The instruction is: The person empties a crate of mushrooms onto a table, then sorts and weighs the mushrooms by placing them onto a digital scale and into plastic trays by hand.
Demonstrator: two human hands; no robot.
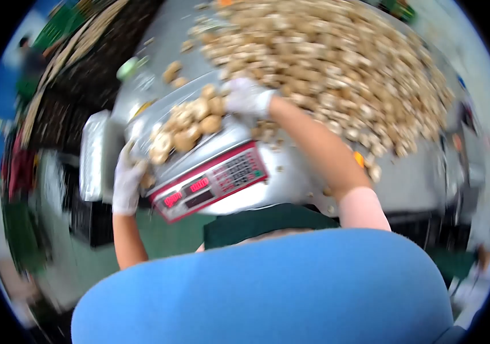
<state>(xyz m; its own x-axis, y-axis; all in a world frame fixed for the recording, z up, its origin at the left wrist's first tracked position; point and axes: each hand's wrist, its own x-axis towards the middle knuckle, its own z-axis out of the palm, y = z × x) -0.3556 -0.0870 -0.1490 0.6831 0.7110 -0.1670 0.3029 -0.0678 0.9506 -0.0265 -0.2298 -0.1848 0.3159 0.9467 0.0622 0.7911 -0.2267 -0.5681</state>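
Note:
Pale brown mushrooms (185, 123) lie bunched on clear plastic (179, 93), seemingly a tray, over the metal top of a red-framed weighing scale (207, 182). Red digits glow on its display, too blurred to read. My left hand (127, 180), in a white glove, grips the plastic's left end, thumb up and fingers bent, with a mushroom or two by its fingers. At the other end my right hand (249, 96), gloved too, touches the mushrooms' edge. Its fingertips are blurred and partly hidden.
A large heap of mushrooms (336, 63) covers much of the metal table (411, 189). Left of the scale stands a stack of clear plastic packaging (97, 155), near a clear bottle with a green cap (126, 69). Dark crates (87, 97) line the left, where another person (32, 60) stands.

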